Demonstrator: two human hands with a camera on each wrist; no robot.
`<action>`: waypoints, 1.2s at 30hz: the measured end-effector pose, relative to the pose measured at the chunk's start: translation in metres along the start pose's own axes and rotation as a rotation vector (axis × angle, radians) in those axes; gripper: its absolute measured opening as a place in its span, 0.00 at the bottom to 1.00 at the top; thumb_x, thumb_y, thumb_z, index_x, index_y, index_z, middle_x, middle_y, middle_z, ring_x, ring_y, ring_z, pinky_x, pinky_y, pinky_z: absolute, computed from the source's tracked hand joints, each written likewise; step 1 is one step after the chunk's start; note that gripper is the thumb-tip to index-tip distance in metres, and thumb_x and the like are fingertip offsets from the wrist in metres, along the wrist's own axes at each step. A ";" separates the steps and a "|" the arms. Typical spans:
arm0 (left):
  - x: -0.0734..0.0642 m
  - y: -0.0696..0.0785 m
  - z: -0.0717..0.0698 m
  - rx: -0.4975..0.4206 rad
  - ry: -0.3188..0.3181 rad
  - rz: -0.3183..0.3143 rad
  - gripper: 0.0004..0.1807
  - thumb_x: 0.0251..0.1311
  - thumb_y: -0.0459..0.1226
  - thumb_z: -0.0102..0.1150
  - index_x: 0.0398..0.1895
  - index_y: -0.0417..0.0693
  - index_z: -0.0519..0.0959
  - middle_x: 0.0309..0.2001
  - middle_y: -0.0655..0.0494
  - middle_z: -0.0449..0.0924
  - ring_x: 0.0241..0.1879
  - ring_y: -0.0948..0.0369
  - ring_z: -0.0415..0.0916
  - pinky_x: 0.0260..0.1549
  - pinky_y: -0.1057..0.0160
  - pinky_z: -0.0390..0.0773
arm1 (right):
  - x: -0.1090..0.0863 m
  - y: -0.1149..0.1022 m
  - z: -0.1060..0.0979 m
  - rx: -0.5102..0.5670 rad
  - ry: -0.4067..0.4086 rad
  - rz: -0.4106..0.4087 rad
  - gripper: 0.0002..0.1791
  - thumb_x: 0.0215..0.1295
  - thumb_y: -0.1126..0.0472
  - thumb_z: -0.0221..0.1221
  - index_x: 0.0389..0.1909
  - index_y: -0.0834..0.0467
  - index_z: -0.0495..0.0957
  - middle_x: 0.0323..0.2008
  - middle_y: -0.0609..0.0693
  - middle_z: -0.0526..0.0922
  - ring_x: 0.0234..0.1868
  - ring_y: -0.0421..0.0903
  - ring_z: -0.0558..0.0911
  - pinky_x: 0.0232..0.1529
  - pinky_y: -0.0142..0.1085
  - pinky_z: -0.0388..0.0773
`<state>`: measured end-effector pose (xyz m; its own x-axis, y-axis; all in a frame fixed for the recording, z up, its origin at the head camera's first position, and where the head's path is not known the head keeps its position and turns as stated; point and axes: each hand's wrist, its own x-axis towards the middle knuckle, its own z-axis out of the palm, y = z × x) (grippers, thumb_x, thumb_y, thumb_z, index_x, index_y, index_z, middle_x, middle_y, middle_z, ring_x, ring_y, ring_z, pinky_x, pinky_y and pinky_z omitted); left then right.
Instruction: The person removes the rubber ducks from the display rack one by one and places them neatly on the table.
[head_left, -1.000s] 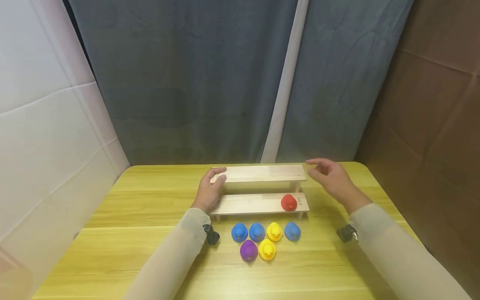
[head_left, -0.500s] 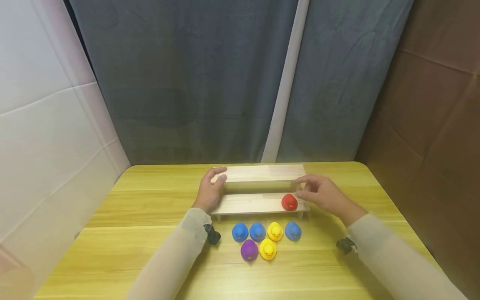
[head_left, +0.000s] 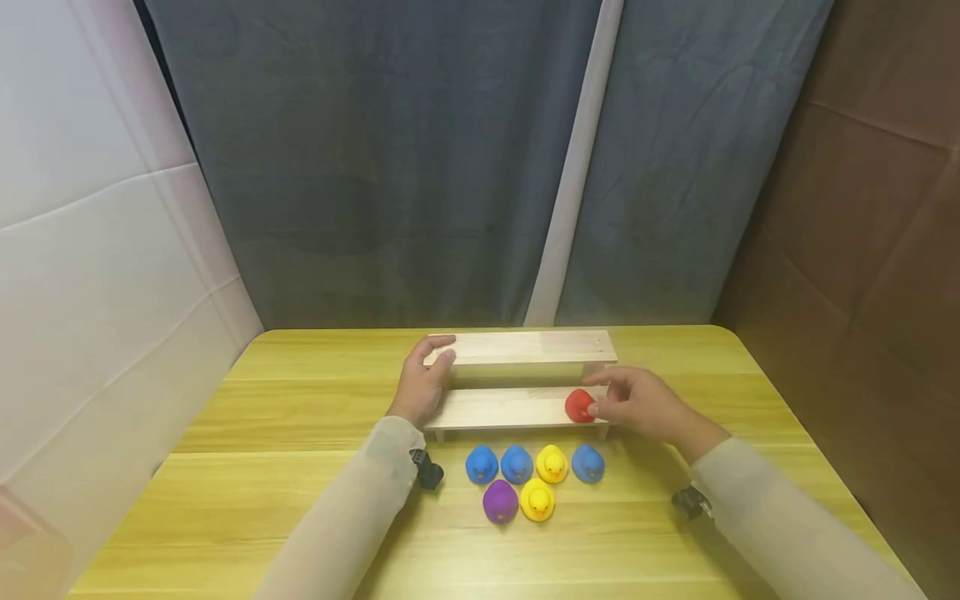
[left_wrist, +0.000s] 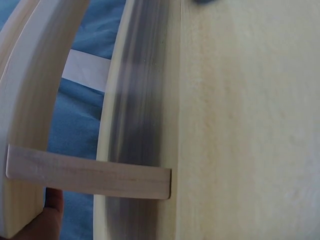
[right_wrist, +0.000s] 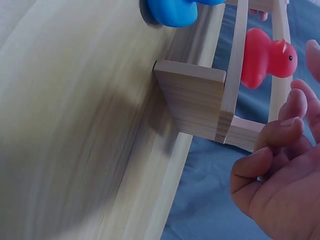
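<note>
A pale wooden two-tier stand has an upper board (head_left: 525,347) and a lower board (head_left: 502,407). My left hand (head_left: 422,382) grips the left end of the upper board, thumb on its front edge; in the left wrist view only some fingers (left_wrist: 47,215) show. On the lower board's right end sits a red rubber duck (head_left: 577,406). Beside it is my right hand (head_left: 647,404), thumb and forefinger spread apart around the duck's right side. In the right wrist view a gap shows between the fingers (right_wrist: 292,105) and the red duck (right_wrist: 265,57).
In front of the stand, several ducks stand in two rows: blue ducks (head_left: 482,464), a yellow duck (head_left: 552,463), and nearer a purple duck (head_left: 500,502) and another yellow duck (head_left: 537,499). A wood-grain table (head_left: 262,467) carries everything; a grey curtain (head_left: 360,167) hangs behind.
My right hand has come left and down from beside the upper board to the red duck. My left hand keeps its place on the stand, and the ducks have not moved.
</note>
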<state>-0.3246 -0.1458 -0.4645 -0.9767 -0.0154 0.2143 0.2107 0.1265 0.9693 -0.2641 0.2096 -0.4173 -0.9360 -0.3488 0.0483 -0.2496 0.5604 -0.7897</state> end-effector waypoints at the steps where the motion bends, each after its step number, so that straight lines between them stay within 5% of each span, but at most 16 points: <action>1: 0.000 0.000 0.000 0.002 0.002 0.001 0.13 0.68 0.43 0.55 0.54 0.57 0.77 0.57 0.56 0.72 0.55 0.58 0.66 0.62 0.55 0.60 | 0.000 0.000 0.001 -0.001 0.000 -0.001 0.25 0.53 0.56 0.72 0.54 0.53 0.81 0.27 0.52 0.75 0.27 0.51 0.74 0.21 0.35 0.73; 21: 0.000 -0.001 0.003 0.003 0.000 0.004 0.12 0.68 0.44 0.55 0.53 0.60 0.78 0.55 0.57 0.73 0.53 0.58 0.67 0.60 0.56 0.62 | -0.001 0.001 0.011 -0.036 0.002 0.078 0.22 0.50 0.60 0.73 0.49 0.49 0.82 0.24 0.51 0.74 0.24 0.48 0.73 0.20 0.35 0.72; 36: 0.001 -0.001 0.003 -0.004 -0.001 0.000 0.13 0.69 0.44 0.55 0.54 0.59 0.77 0.54 0.56 0.73 0.50 0.57 0.69 0.57 0.57 0.63 | -0.002 0.001 0.011 -0.054 -0.007 0.052 0.22 0.50 0.60 0.74 0.48 0.51 0.82 0.23 0.51 0.74 0.24 0.47 0.72 0.19 0.34 0.72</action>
<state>-0.3256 -0.1429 -0.4660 -0.9766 -0.0147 0.2144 0.2111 0.1223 0.9698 -0.2600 0.2025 -0.4251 -0.9462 -0.3235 0.0040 -0.2144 0.6177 -0.7567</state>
